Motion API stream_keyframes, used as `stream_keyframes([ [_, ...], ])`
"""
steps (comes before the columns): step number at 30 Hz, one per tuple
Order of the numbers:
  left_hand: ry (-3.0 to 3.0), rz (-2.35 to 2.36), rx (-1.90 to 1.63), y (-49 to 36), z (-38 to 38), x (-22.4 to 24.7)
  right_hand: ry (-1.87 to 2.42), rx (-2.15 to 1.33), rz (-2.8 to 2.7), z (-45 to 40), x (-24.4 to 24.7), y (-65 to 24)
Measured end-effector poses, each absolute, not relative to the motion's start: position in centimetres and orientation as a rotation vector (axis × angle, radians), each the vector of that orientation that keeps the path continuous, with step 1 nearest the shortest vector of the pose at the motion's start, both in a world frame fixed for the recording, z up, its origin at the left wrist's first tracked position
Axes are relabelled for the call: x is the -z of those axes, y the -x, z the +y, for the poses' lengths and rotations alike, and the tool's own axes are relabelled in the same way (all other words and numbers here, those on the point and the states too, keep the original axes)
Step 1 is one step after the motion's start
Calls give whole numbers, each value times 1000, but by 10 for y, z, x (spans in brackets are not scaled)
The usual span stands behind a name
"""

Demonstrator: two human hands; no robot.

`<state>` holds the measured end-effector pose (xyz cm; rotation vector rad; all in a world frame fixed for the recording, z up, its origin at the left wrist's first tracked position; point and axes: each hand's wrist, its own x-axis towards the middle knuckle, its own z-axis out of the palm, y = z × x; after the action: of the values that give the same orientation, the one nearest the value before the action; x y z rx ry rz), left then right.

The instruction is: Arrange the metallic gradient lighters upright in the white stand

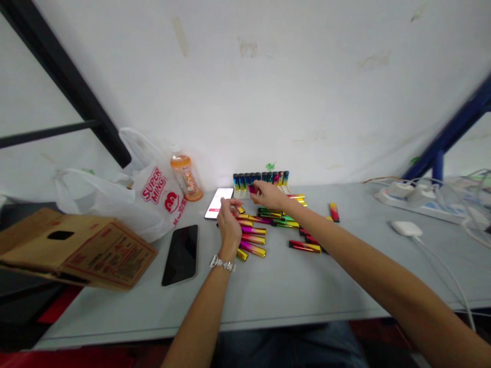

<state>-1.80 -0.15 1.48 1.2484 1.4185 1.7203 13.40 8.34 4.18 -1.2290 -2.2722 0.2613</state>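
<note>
My right hand [266,196] pinches a pink and yellow tube [252,189] in front of a white rack [241,194]. Dark blue and multicoloured tubes [275,178] stand upright in a row in that rack. My left hand [229,225], with a bracelet at the wrist, is at the left end of the loose tubes, its fingers curved; whether anything is between them is too small to tell. Pink and yellow tubes [253,249] lie beside it. Green and yellow ones [286,224] and red and yellow ones [305,246] lie under and near my right forearm.
A lit phone [215,203] lies behind my left hand, a dark phone [181,255] further left. An orange bottle [186,176], a white plastic bag [141,204] and a cardboard box [103,250] stand at the left. At the right are a power strip [433,204] and a white charger [406,228].
</note>
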Motion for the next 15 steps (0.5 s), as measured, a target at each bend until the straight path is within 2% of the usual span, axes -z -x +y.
stream_keyframes([
  [7,-1415,1381,-1626,4,-10,-17,883,-1037,-1259,25,-29,-145],
  [10,-1488,1383,-1586,-2,-15,-19,876,-1157,-1042,2,-26,-145],
  [15,-1572,1379,-1548,-8,-19,-17,877,-1215,-1040,-19,-20,-149],
])
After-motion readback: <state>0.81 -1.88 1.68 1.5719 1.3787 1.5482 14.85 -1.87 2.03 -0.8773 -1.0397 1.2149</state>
